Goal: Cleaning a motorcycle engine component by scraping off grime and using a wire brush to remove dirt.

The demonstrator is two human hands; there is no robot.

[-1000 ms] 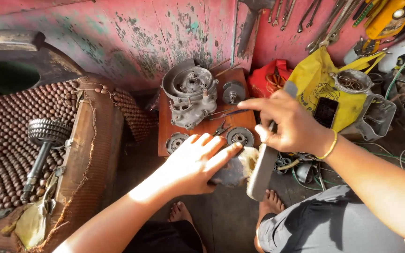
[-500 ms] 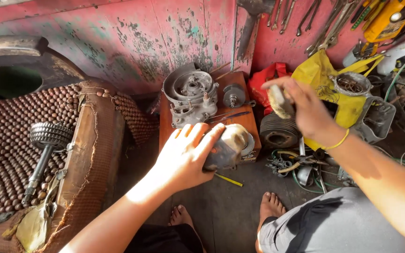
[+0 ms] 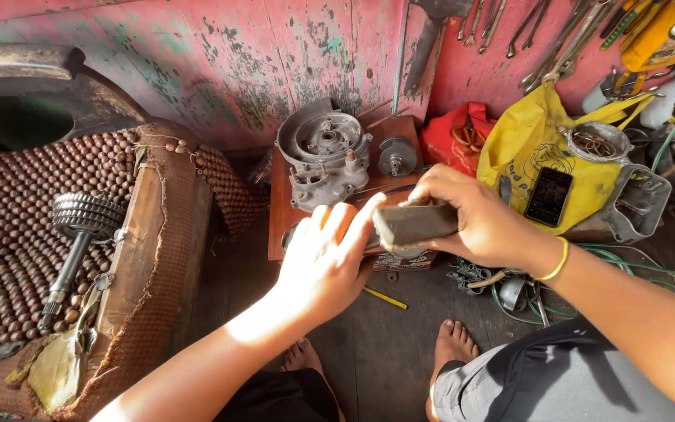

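1. Since the earlier frame my right hand (image 3: pixel 478 223) has come down from beside the yellow bag (image 3: pixel 525 148) to meet the left, and it now grips a dark grey block (image 3: pixel 416 223) held level above the floor.
2. My left hand (image 3: pixel 326 262) is spread flat, fingers extended, palm against the block's near end; it closes on nothing.
3. The right hand's fingers wrap the block's far end, thumb on top.
4. I judge the block stiff, fairly heavy and gritty, so unlikely to slip; the long sides offer the surest hold.
5. Beyond, a metal engine casing (image 3: pixel 323 156) sits on a wooden board (image 3: pixel 279 203), and wrenches (image 3: pixel 541 35) hang on the red wall.
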